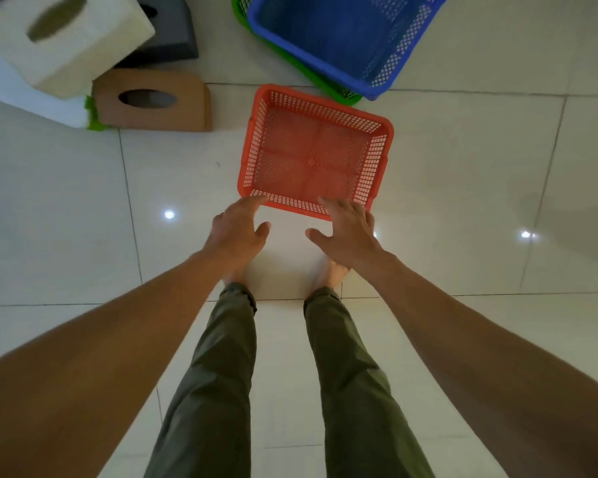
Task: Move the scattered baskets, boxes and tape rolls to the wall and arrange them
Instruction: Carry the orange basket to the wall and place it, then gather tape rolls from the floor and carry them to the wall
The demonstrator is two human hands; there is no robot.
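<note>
- Reaching down with both bare arms, a standing person brings the left hand (237,229) and right hand (346,232) to the near rim of a red basket (311,157) on a pale tiled floor (83,201).
- Both hands are open, with fingers spread and gripping nothing. The left fingertips (256,201) sit by the basket's near-left corner, and the right fingertips (325,202) overlap its near rim. Whether either hand touches the plastic cannot be told.
- The red basket stands upright and empty, slightly skewed to the tile lines, just beyond the person's bare feet (328,274).
- Far of it and to the right, a blue basket (325,32) is nested in a green basket (339,93). The green one's near corner lies close beside the red basket's far rim.
- To the far left, a brown box (152,101) with an oval slot rests on the floor, well apart from the red basket.
- A white box (66,36) with a similar slot sits tilted and blurred at the top-left corner, overlapping a grey box (170,29) beyond the brown one.
- A small green item (92,115) shows at the brown box's left edge, too blurred to identify.
- Olive trousers (221,374) cover the person's legs in the near centre, and two ceiling lights glint off the tiles at either side.
</note>
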